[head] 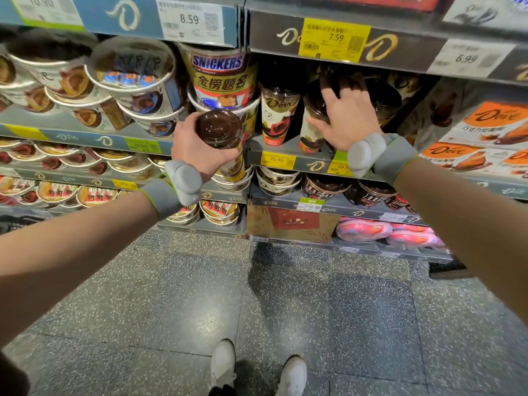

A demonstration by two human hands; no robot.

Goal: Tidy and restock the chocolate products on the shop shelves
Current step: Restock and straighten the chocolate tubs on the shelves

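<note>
My left hand (194, 144) grips a tall Dove chocolate cup (221, 130) with a brown domed lid, held in front of the shelf edge, just left of the shelf divider. My right hand (347, 118) reaches into the middle shelf (288, 151) and lies on a second Dove cup (313, 130) there, thumb along its side and fingers stretched over its dark lid. Another upright Dove cup (278, 115) stands just left of it. Further dark-lidded cups sit behind in shadow.
A Snickers tub (221, 78) stands behind my left hand, with stacked Dove tubs (137, 78) to its left. Orange Dove boxes (485, 132) fill the right side. Lower shelves hold round tubs and pink packs (391, 232). Speckled floor and my shoes (257, 370) lie below.
</note>
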